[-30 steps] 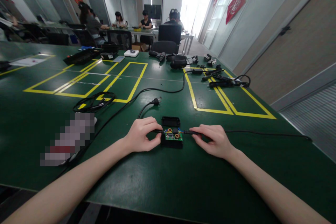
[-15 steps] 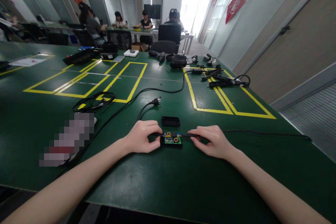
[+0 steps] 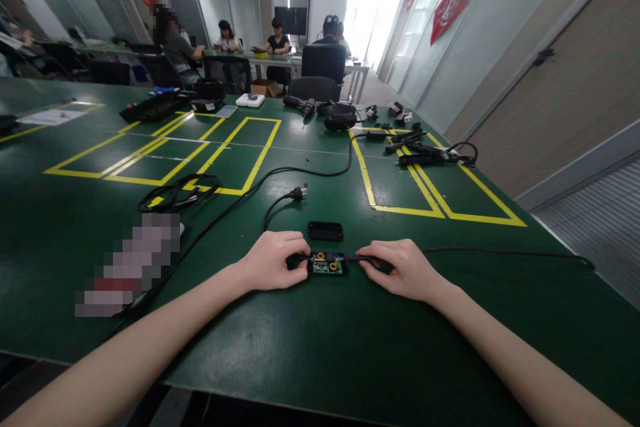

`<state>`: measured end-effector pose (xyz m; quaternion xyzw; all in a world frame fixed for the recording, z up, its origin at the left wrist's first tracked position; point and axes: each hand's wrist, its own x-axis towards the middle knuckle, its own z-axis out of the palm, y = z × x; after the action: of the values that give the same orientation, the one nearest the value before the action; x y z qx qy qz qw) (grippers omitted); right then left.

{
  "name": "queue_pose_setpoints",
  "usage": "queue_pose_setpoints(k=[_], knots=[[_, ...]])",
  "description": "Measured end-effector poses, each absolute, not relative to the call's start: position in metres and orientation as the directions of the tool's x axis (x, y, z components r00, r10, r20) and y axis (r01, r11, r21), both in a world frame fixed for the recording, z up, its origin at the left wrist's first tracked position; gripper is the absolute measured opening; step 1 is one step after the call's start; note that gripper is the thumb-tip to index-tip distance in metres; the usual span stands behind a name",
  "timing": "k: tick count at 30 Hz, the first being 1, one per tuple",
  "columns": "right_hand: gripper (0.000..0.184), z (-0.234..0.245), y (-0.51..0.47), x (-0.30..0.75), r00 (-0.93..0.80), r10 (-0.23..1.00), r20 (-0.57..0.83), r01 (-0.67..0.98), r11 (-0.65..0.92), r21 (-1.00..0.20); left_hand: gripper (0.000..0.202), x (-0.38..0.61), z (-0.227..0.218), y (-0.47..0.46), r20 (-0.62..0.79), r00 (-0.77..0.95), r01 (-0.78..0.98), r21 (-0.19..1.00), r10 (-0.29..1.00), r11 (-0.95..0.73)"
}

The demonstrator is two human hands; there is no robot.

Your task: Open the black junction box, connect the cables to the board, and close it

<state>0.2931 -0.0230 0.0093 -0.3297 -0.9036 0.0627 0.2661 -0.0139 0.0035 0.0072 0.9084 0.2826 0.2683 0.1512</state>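
A small black case [image 3: 327, 273] lies on the table with a green circuit board [image 3: 327, 265] inside it, copper coils and coloured wires showing. My left hand [image 3: 277, 260] is closed at the case's left end, fingers on the black power cord there and close to the case wall. On the other side, my right hand [image 3: 400, 268] pinches the black cable [image 3: 359, 258] that enters the case's right end. Just beyond the case rests its black cover [image 3: 325, 231], hollow side up. The cord's plug [image 3: 298, 193] lies past my left hand.
A coiled black cable [image 3: 179, 193] and a blurred-out item [image 3: 133, 263] lie to the left. Farther back are a power drill [image 3: 300, 105], a black pouch-like object [image 3: 340, 117], more cables [image 3: 430, 157] and yellow tape outlines. Several people sit at distant tables.
The wires at the board's right end sit slightly lower, and the right-hand cable is pressed closer against the case. Both hands have stayed in nearly the same place.
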Motion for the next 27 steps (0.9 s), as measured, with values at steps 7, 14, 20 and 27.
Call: queue_pose_setpoints(k=[7, 14, 20, 27], knots=[[0.015, 0.0073, -0.0213, 0.2939, -0.631, 0.658, 0.410, 0.602, 0.749, -0.277, 0.014, -0.0137, 0.0055, 0.0056, 0.418, 0.679, 0.460, 0.397, 0.603, -0.794], [0.023, 0.0041, -0.0183, 0.2898, -0.640, 0.579, 0.505, 0.612, 0.781, -0.119, 0.016, -0.0132, 0.0031, 0.0089, 0.447, 0.677, 0.475, 0.341, 0.585, -0.811], [0.027, 0.0032, -0.0178, 0.2849, -0.704, 0.531, 0.472, 0.543, 0.830, -0.125, 0.016, -0.0141, 0.0039, 0.0100, 0.433, 0.708, 0.439, 0.349, 0.559, -0.828], [0.030, 0.0045, -0.0179, 0.2864, -0.719, 0.540, 0.438, 0.538, 0.831, -0.142, 0.018, -0.0162, 0.0054, 0.0098, 0.390, 0.719, 0.440, 0.386, 0.575, -0.811]])
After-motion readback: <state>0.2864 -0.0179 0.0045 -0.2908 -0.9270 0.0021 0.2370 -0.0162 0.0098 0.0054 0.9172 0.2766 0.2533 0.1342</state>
